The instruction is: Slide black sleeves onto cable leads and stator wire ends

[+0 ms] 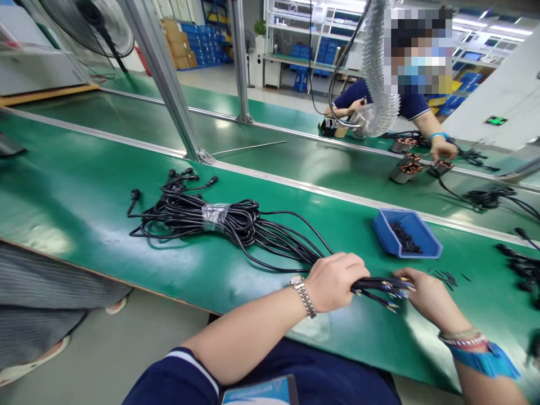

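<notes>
My left hand (337,281) is wrapped around the end portion of a bunch of black cables (291,242). Stripped cable ends (386,289) stick out of this fist to the right, showing thin coloured wires with bare tips. Close against those tips is my right hand (422,289), its thumb and fingers drawn together; what they pinch is too small to make out. To the left, the cables lie coiled on the green table, bound by clear plastic wrap (216,216), with black connectors (135,195) at the far ends.
Beyond my right hand stands a blue bin (407,247) of small black pieces, with thin black tubes (447,278) scattered nearby. Metal posts (162,79) rise behind the green table (76,185). Across it, a co-worker's hand (444,149) touches copper-wound motor parts (407,167). More cables (523,264) lie right.
</notes>
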The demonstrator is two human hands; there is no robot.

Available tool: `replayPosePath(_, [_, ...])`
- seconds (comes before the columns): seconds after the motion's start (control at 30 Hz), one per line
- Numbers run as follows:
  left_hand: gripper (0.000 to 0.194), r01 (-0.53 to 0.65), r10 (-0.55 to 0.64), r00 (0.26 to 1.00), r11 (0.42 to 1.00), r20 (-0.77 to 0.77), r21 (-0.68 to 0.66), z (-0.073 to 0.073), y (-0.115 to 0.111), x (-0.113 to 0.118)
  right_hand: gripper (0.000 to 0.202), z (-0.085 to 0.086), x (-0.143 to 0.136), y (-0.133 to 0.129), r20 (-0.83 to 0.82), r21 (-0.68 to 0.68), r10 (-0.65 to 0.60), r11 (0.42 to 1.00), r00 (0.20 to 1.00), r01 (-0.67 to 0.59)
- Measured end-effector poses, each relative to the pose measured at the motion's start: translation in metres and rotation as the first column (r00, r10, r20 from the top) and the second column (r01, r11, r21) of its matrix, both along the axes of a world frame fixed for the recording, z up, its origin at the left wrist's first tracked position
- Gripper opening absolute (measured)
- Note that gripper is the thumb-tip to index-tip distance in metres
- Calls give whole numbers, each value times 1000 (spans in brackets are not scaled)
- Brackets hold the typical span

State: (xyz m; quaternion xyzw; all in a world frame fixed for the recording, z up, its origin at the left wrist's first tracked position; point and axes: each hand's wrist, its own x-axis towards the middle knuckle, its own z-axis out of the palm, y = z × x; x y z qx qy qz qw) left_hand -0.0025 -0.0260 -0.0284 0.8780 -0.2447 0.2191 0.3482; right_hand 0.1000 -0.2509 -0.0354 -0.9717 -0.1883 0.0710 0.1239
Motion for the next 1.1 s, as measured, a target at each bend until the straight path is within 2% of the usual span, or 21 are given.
replayPosePath(0.07, [11,-31,31,1000,985,-3,-169,5,3,1,12,10,-8,9,-40,173,1,985,999,6])
replayPosePath(0.1, [7,-61,55,998,968,-32,-242,8,4,1,13,16,-12,13,-61,297,9,955,998,9])
replayPosePath(0.13, [10,-97,75,994,947,-83,-307,11,6,1,15,22,-16,19,-73,438,22,899,997,12])
replayPosePath(0.2, [20,-169,76,971,892,-228,-420,14,9,2,15,36,-25,29,-49,706,33,708,998,11])
replayPosePath(0.27, [19,-213,10,933,821,-359,-530,16,12,2,11,47,-34,41,-11,868,38,497,999,-9])
replayPosePath(0.3, [17,-228,-34,914,783,-405,-579,17,13,2,9,51,-39,46,0,909,50,416,999,-21])
replayPosePath(0.37, [16,-252,-103,882,722,-460,-644,18,15,2,7,58,-46,55,4,947,95,320,995,-35])
replayPosePath(0.43, [16,-277,-130,863,687,-489,-671,19,16,3,6,62,-51,63,11,958,126,284,992,-46])
replayPosePath(0.5, [16,-298,-131,855,668,-502,-682,21,17,3,6,65,-54,69,22,959,140,277,990,-60])
replayPosePath(0.73, [16,-328,-132,842,645,-523,-690,24,16,3,6,67,-55,73,30,965,124,255,992,-61])
replayPosePath(0.93, [18,-344,-116,830,664,-545,-664,27,16,2,6,67,-54,74,-26,967,131,255,991,-8])
replayPosePath(1.1, [20,-334,-115,827,686,-550,-646,26,17,1,7,65,-50,77,-49,976,206,217,977,3])
